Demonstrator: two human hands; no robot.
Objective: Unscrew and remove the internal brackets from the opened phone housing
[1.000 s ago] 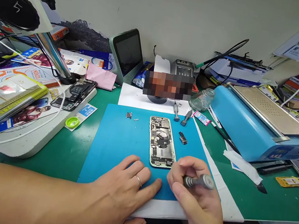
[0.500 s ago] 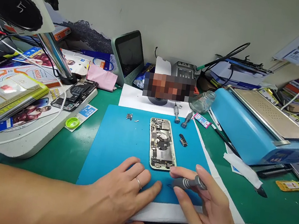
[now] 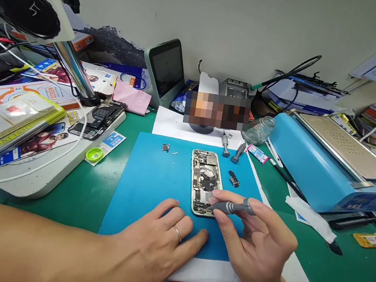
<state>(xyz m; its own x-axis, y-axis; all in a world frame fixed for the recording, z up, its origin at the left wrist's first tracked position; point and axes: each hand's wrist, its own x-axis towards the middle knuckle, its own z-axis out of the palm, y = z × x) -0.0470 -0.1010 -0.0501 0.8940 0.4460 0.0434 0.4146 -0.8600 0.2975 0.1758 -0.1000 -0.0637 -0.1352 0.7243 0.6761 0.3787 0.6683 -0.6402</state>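
Observation:
An opened smartphone (image 3: 207, 181), its inner parts exposed, lies on the blue mat (image 3: 152, 178). My right hand (image 3: 257, 245) grips a grey precision screwdriver (image 3: 231, 207) between thumb and fingers. The tool is tilted low, its end over the phone's lower edge; whether the tip touches is hidden. Just below the phone, my left hand (image 3: 163, 236) rests on the mat with its fingers apart and nothing held. A dark small phone part (image 3: 233, 179) lies right of the phone. A small square part (image 3: 166, 147) and a tiny metal piece (image 3: 175, 153) lie to the upper left.
Two more screwdrivers (image 3: 225, 145) stand behind the phone, near a glass jar (image 3: 260, 129). A blue machine (image 3: 325, 166) fills the right side. At left, a white microscope base (image 3: 40, 185) carries boxes and another opened phone (image 3: 101, 118). A green cap (image 3: 94, 154) lies beside it.
My right hand has moved up with the screwdriver, from beside the phone's bottom corner to over its lower end. My left hand stays on the mat. The view has shifted slightly.

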